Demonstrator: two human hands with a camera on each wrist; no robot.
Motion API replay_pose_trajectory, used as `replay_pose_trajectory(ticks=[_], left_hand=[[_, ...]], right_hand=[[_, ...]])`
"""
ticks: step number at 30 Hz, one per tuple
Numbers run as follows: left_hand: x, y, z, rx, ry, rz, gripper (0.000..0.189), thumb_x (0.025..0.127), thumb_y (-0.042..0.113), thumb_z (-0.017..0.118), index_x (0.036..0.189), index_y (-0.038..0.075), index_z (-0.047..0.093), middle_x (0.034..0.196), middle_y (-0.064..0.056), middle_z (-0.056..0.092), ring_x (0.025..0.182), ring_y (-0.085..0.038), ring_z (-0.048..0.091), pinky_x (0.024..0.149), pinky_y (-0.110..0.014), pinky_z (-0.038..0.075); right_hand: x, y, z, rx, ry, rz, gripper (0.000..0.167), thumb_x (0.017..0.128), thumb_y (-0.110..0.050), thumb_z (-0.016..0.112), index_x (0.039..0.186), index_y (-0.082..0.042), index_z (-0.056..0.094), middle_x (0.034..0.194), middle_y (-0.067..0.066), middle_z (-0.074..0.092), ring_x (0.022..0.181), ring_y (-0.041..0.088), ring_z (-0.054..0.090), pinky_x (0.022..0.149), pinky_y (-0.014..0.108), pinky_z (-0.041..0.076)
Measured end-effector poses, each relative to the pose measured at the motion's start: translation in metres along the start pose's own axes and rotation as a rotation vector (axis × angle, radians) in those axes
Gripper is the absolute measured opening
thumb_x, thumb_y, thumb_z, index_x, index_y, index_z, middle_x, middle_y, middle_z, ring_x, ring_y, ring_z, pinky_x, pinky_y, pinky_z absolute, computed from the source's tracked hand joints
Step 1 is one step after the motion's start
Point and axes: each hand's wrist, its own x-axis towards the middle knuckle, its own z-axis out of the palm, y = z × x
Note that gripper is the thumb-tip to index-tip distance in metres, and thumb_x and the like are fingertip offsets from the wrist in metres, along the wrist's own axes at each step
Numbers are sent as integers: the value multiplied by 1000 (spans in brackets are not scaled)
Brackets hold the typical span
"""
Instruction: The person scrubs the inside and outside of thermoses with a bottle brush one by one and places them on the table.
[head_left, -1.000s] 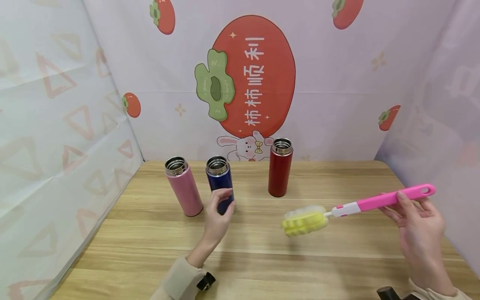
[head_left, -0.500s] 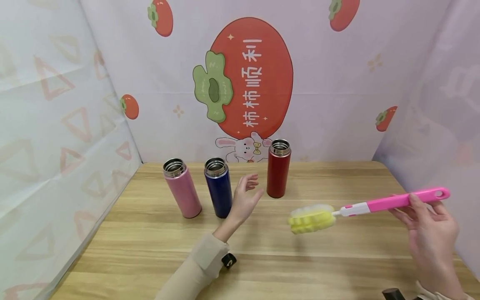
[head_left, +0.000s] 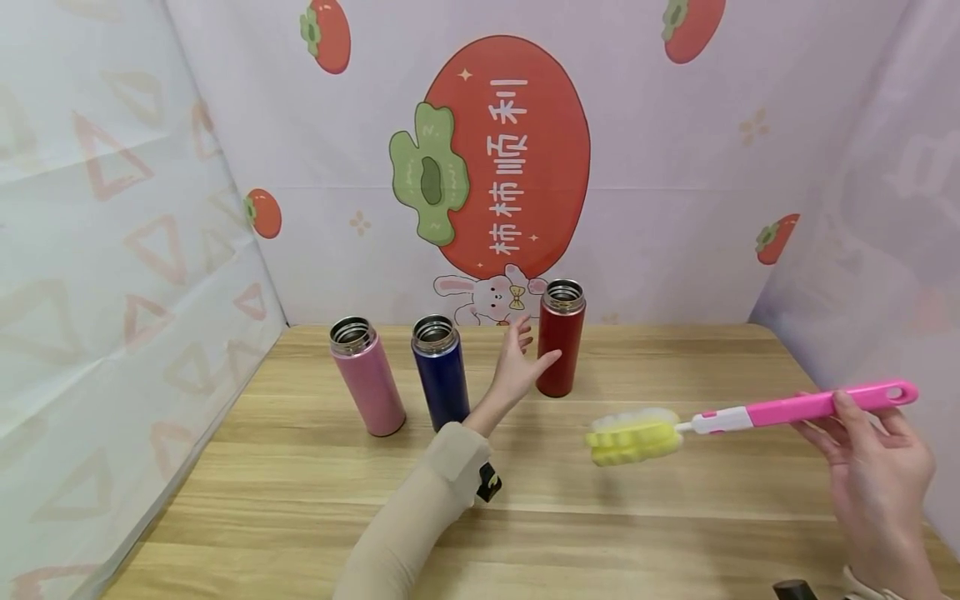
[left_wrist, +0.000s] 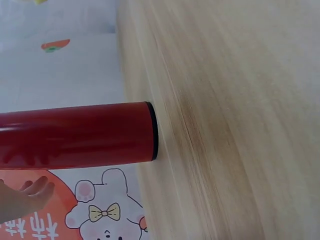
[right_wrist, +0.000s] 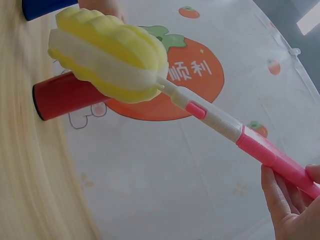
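Note:
My left hand (head_left: 517, 362) reaches out beside the red bottle (head_left: 561, 346), thumb and fingers spread, the thumb overlapping its side in the head view. In the left wrist view the red bottle (left_wrist: 80, 135) stands upright on the table, with fingers (left_wrist: 37, 189) alongside. My right hand (head_left: 877, 467) grips the pink handle of a bottle brush (head_left: 802, 408). Its yellow and white sponge head (head_left: 633, 437) points left, held over the table. The right wrist view shows the sponge head (right_wrist: 110, 55) large, partly hiding the red bottle (right_wrist: 70, 95). The red bottle has an open steel mouth.
A blue bottle (head_left: 441, 379) and a pink bottle (head_left: 369, 383) stand lidless on the wooden table (head_left: 300, 500) to the left, the blue one close to my left forearm. Patterned cloth walls (head_left: 675, 167) rise at the back and both sides.
My left hand has moved right and away from me, from in front of the blue bottle to the red one. The right hand and bottle brush have drifted slightly right.

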Motion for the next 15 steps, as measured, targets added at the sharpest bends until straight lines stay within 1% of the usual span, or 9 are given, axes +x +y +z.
replay_pose_trajectory(ticks=[2,5,9,12,15], left_hand=[[5,-1,3,4,-9,-33,74,79,21,67,137,9,23,134,-16,32,120,-31,38,96,-43,33],[11,-3,7,6,-19,-66,78,78,23,68,139,12,21,137,-14,30,122,-30,35,97,-44,33],[18,-5,12,-3,-22,-68,80,76,22,69,139,12,20,137,-11,30,124,-29,33,97,-45,32],[22,-7,15,-16,-24,-66,81,76,21,70,139,14,21,138,-8,30,126,-27,31,98,-43,31],[26,-9,18,-25,-32,-86,81,76,23,70,139,18,20,139,-5,31,126,-24,30,98,-42,32]], right_hand=[[0,0,0,3,-6,-1,16,82,12,49,97,9,55,76,21,64,69,29,65,60,39,50],[1,0,0,23,-26,-3,15,83,13,47,96,11,55,75,22,64,69,30,65,60,40,49],[0,1,0,12,-24,-1,16,83,13,48,96,10,55,75,21,64,69,30,65,60,39,49],[0,1,-1,-2,-1,11,16,83,11,49,97,9,56,77,21,65,70,29,65,60,39,50],[1,0,-3,-14,28,18,17,82,10,51,98,8,57,78,20,65,71,28,65,60,38,50]])
